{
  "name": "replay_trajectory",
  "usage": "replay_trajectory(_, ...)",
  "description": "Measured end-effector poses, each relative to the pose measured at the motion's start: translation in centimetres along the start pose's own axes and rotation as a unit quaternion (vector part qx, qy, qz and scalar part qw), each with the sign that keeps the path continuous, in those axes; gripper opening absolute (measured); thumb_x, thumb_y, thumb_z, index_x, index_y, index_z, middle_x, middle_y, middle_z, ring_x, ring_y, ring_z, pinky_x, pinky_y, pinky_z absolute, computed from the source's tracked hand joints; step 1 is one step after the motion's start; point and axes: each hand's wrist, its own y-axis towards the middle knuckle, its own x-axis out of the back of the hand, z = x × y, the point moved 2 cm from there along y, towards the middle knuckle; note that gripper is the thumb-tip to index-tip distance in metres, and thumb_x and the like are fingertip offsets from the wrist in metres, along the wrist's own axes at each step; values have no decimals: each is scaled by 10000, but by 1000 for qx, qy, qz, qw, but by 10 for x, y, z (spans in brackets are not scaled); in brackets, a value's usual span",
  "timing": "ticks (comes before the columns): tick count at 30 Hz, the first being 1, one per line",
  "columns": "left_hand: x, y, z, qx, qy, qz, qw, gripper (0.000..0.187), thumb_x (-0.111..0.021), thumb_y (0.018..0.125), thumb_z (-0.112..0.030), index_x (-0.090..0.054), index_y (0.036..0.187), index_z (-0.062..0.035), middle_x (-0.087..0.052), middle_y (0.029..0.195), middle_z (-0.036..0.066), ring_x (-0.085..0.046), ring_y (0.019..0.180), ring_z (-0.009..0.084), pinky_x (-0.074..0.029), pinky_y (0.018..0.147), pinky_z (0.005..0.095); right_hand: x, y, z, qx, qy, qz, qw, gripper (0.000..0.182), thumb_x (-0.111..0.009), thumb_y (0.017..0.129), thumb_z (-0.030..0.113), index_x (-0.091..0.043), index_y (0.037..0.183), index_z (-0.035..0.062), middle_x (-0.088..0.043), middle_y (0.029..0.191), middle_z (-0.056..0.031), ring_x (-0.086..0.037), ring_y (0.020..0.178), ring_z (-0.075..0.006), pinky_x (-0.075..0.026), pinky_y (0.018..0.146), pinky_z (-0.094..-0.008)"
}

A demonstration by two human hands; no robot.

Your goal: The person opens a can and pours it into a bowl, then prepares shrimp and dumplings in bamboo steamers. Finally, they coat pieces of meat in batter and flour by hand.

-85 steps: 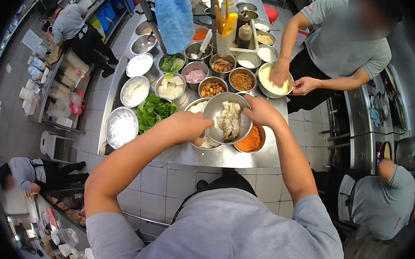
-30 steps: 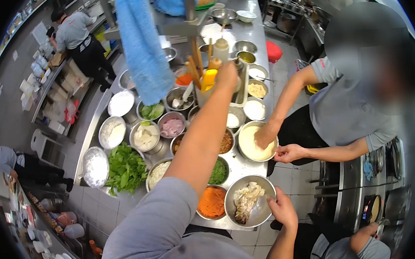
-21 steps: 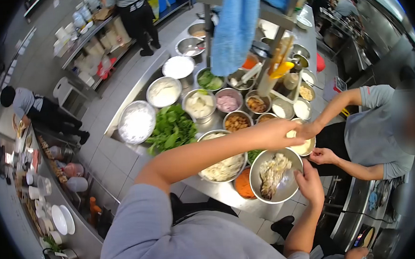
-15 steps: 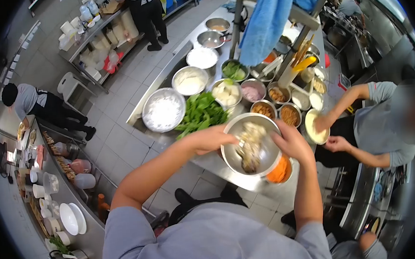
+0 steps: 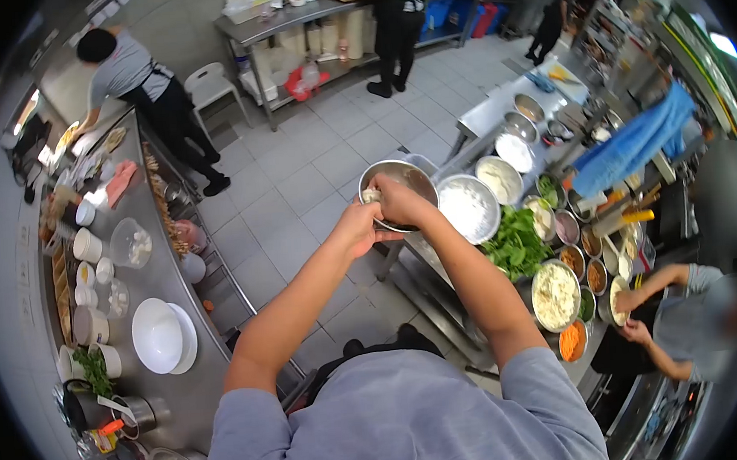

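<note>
A metal mixing bowl point(image 5: 416, 175) is held out in front of me, beside the white-filled basin at the counter's end. My left hand point(image 5: 358, 227) grips its near left side, with fingers stretched under it. Inside the bowl is my right hand point(image 5: 402, 202), its fingers curled towards the left wall. A small pale lump of food point(image 5: 371, 195) shows by those fingers. My right hand hides much of the bowl's inside, so the remaining contents cannot be made out.
Right of the bowl stand a basin of white stuff point(image 5: 470, 210), leafy greens point(image 5: 515, 245), a bowl of pale shreds point(image 5: 555, 294) and orange shreds point(image 5: 573, 341). A co-worker point(image 5: 682, 319) works at far right. White bowls point(image 5: 158, 334) sit on the left counter point(image 5: 214, 403).
The metal bowl has moved left, away from above the food containers. My right hand has left its rim and gone inside. My view has turned left, and the bowl of pale shreds is uncovered.
</note>
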Motion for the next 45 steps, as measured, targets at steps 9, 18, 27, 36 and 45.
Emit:
replay_trajectory(9, 109, 53, -56, 19, -53, 0, 998, 531, -438, 759, 11, -384, 1284, -49, -543, 1188, 167, -643, 1012, 350, -625, 777, 487, 12, 107, 46, 91, -160, -40, 982, 414, -715, 759, 184, -681, 1170, 151, -624, 1135, -182, -645, 967, -391, -520, 847, -453)
replay_trajectory(18, 134, 141, -120, -42, 6, -44, 998, 664, -433, 756, 5, -296, 1391, -131, -517, 1292, 160, -658, 1009, 349, -612, 757, 509, -12, 229, -1, 48, -101, 7, 994, 525, -759, 749, 260, -572, 1204, 76, -630, 1176, -218, -652, 1018, -388, -524, 859, -471)
replay_trajectory(27, 157, 252, -169, -32, -18, -44, 998, 711, -415, 753, 39, -271, 1423, -150, -509, 1288, 162, -644, 1035, 336, -625, 728, 492, 45, 305, -49, 158, -67, -30, 985, 442, -736, 756, 196, -626, 1163, 63, -647, 1132, -215, -629, 1047, -382, -532, 839, -454)
replay_trajectory(36, 131, 348, -174, 39, 16, 77, 996, 698, -428, 737, 22, -275, 1403, -122, -494, 1251, 173, -647, 989, 335, -638, 669, 477, 74, 337, -105, -85, -190, -167, 964, 477, -660, 775, 145, -595, 1247, 175, -639, 1019, -168, -649, 939, -382, -535, 799, -482)
replay_trajectory(45, 119, 417, -217, 107, 77, 153, 979, 677, -423, 775, 24, -270, 1416, -130, -513, 1246, 160, -652, 989, 331, -631, 714, 483, 100, 347, -95, -231, -168, -128, 950, 672, -818, 674, 193, -519, 1262, 65, -661, 1010, -238, -645, 972, -402, -518, 860, -488)
